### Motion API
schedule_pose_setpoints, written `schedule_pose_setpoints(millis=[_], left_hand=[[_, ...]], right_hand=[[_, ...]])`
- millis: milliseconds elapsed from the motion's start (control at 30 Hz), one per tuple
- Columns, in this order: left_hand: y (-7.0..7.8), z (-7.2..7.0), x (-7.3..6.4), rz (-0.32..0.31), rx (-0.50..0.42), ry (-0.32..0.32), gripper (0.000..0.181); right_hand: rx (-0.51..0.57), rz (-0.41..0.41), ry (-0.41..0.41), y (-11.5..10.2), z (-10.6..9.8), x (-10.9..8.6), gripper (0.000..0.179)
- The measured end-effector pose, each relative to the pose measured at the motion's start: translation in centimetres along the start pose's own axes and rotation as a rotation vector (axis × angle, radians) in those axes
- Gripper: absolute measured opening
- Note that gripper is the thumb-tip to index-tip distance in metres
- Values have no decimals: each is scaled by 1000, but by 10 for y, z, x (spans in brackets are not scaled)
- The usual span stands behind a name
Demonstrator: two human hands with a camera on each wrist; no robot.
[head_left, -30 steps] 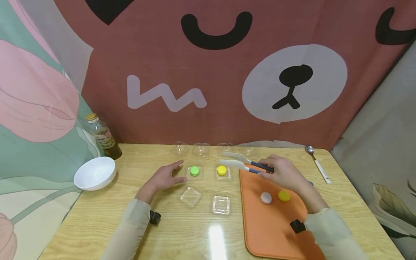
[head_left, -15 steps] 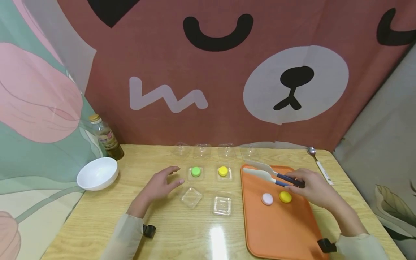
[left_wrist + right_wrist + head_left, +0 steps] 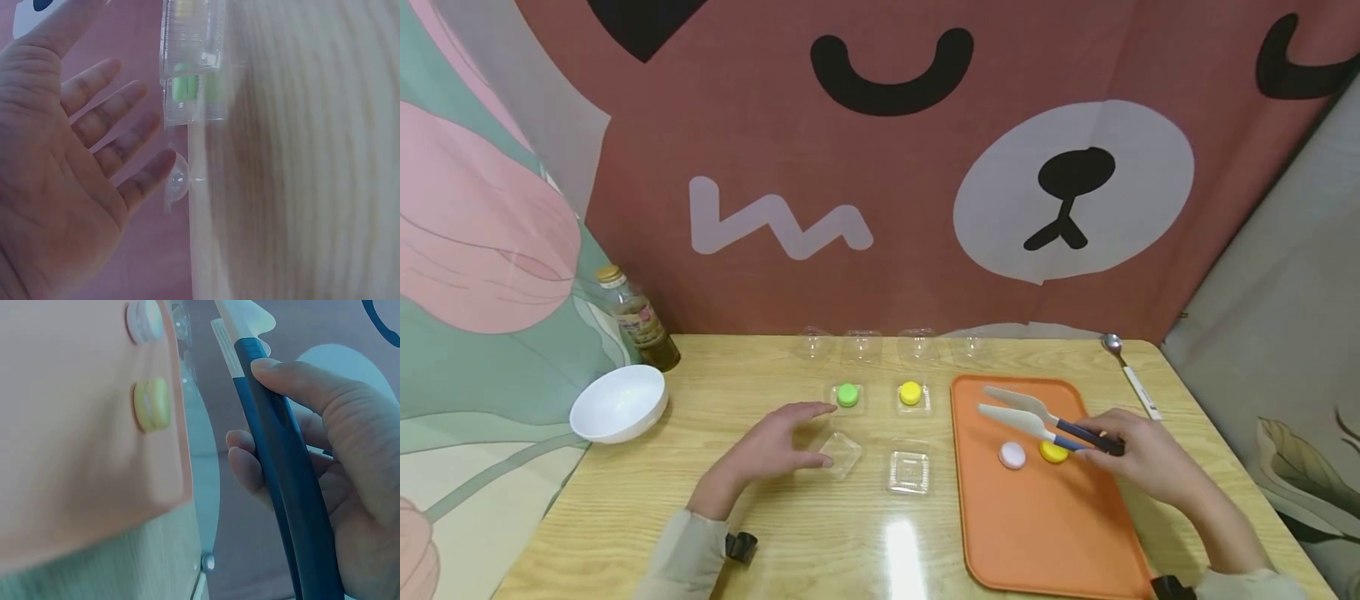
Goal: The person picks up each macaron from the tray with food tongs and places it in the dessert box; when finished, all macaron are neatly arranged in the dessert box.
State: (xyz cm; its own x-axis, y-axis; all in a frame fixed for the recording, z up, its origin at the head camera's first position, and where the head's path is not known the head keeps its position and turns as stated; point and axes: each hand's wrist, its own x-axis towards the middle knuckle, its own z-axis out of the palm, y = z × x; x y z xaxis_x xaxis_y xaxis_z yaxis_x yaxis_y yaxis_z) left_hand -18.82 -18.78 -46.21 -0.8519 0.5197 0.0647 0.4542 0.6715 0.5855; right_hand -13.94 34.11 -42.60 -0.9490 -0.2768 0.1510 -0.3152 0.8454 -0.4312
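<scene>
My right hand (image 3: 1150, 457) grips dark-blue-handled tongs (image 3: 1017, 419) with pale flat tips parted and nothing between them. They hang over the orange tray (image 3: 1022, 533), where a pale pink macaron (image 3: 1012, 455) and a yellow macaron (image 3: 1054, 454) lie. In the right wrist view the thumb presses the tongs' handle (image 3: 281, 431). My left hand (image 3: 760, 454) hovers with fingers spread, its thumb overlapping a clear plastic box (image 3: 844, 450). Beyond it a green macaron (image 3: 847, 395) and another yellow macaron (image 3: 911, 393) each sit in a clear box base.
Another clear box (image 3: 909, 472) stands left of the tray. Several clear domed lids (image 3: 862, 346) line the table's back edge. A white bowl (image 3: 619, 404) and an oil bottle (image 3: 640, 323) stand at left; a spoon (image 3: 1131, 375) lies at right.
My right hand has carried the tongs from near the left-hand macarons rightward and over the tray. My left hand has come nearer me, down beside the tilted clear box.
</scene>
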Motion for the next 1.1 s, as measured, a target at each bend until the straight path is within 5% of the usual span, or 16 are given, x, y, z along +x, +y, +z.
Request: schedule_pose_setpoints(millis=[600, 1100], left_hand=[[4, 7, 4, -86, -48, -109, 88], [-1, 13, 2, -100, -29, -144, 90]], right_hand=[[-36, 51, -14, 15, 12, -35, 33], [-64, 29, 11, 17, 18, -50, 32]])
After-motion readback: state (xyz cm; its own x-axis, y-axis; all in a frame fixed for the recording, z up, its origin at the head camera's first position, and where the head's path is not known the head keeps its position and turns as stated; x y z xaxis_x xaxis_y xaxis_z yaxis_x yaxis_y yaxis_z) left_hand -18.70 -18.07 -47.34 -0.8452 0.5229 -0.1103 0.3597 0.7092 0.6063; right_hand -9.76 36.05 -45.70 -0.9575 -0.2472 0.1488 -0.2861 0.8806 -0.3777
